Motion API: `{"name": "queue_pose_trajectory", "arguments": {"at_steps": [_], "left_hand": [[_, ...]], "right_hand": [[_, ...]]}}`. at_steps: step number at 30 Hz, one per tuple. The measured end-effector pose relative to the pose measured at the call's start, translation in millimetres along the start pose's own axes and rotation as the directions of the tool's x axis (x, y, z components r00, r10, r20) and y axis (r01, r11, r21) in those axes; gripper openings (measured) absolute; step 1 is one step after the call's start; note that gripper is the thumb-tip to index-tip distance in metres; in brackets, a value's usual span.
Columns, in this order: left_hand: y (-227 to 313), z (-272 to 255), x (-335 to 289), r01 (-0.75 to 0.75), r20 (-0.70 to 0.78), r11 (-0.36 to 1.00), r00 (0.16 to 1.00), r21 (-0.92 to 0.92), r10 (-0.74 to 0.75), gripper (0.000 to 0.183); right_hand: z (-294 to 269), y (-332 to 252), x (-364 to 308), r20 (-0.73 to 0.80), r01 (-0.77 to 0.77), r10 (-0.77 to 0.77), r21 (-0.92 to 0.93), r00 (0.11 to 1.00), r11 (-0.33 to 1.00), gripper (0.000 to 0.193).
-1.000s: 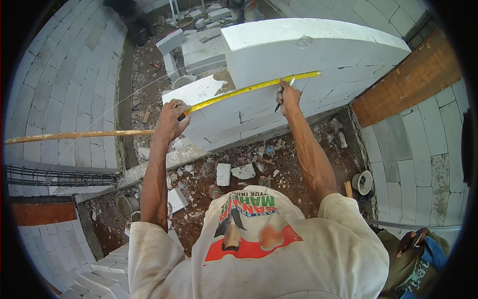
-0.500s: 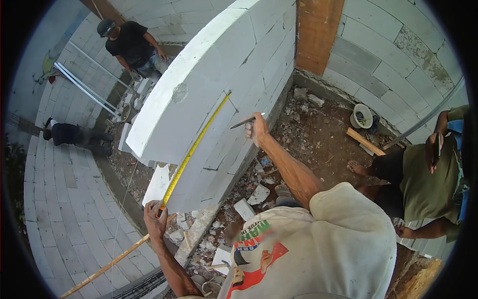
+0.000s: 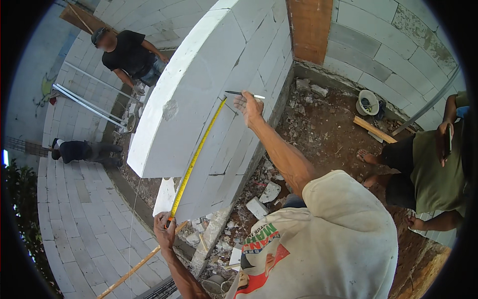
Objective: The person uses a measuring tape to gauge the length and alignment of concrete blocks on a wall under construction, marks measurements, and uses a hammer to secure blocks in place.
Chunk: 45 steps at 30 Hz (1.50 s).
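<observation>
A yellow tape measure (image 3: pixel 197 155) lies stretched along the pale face of a block wall (image 3: pixel 234 129). Its orange and black case sits in my left hand (image 3: pixel 164 233), whose fingers close round it at the wall's near lower end. Close to the blade's far end is my right hand (image 3: pixel 250 109), pinching a slim dark pen (image 3: pixel 234 92) with a pale rear end. The pen's dark tip is just beyond the end of the tape; whether it touches the wall I cannot tell.
Rubble and block pieces (image 3: pixel 270 192) cover the ground along the wall's foot. A bucket (image 3: pixel 367 103) and a timber piece (image 3: pixel 374 129) lie right. One person (image 3: pixel 438 169) stands at right holding a phone; two others (image 3: pixel 132 55) are beyond the wall. A wooden pole (image 3: pixel 130 271) slants lower left.
My right hand has moved up along the wall to the tape's far end, and the pen has swung to point left. My left hand still holds the tape case. The whole view has shifted slightly.
</observation>
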State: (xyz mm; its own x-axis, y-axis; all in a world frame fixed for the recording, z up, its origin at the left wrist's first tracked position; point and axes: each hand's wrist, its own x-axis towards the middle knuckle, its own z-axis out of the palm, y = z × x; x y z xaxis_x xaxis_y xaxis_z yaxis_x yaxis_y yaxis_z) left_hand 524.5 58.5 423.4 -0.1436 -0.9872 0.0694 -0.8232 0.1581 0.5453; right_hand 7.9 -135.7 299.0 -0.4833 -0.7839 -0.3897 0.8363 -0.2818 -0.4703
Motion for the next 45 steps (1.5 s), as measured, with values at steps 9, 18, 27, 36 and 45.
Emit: {"name": "queue_pose_trajectory", "arguments": {"at_steps": [9, 18, 27, 36, 45], "left_hand": [[3.7, -1.8, 2.6, -0.049, 0.002, 0.997, 0.999, 0.056, 0.049, 0.033], [7.1, -2.4, 2.6, -0.032, 0.001, 0.999, 0.999, 0.036, 0.032, 0.032], [1.5, -5.4, 2.9, -0.033, -0.007, 0.997, 0.999, 0.063, 0.033, 0.033], [2.4, -4.0, 2.2, -0.005, -0.023, 0.998, 1.0, 0.067, 0.007, 0.033], [6.1, -3.3, 3.8, 0.003, -0.034, 0.997, 0.999, 0.073, 0.0, 0.033]], "right_hand": [[6.9, 16.8, 10.7, -0.025, -0.022, 0.025, 0.093, 0.999, 0.995, 0.026], [-31.5, 30.5, 15.8, -0.102, 0.017, -0.037, -0.192, 0.994, 0.981, 0.026], [71.6, -104.7, -13.3, 0.459, 0.574, -0.435, -0.223, 0.775, 0.788, 0.016], [238.8, -178.5, -2.9, 0.93, 0.924, 0.0, -0.365, 0.367, 0.114, 0.032], [281.1, -143.4, 44.6, 0.933, 0.939, 0.104, -0.344, 0.344, -0.025, 0.047]]}}
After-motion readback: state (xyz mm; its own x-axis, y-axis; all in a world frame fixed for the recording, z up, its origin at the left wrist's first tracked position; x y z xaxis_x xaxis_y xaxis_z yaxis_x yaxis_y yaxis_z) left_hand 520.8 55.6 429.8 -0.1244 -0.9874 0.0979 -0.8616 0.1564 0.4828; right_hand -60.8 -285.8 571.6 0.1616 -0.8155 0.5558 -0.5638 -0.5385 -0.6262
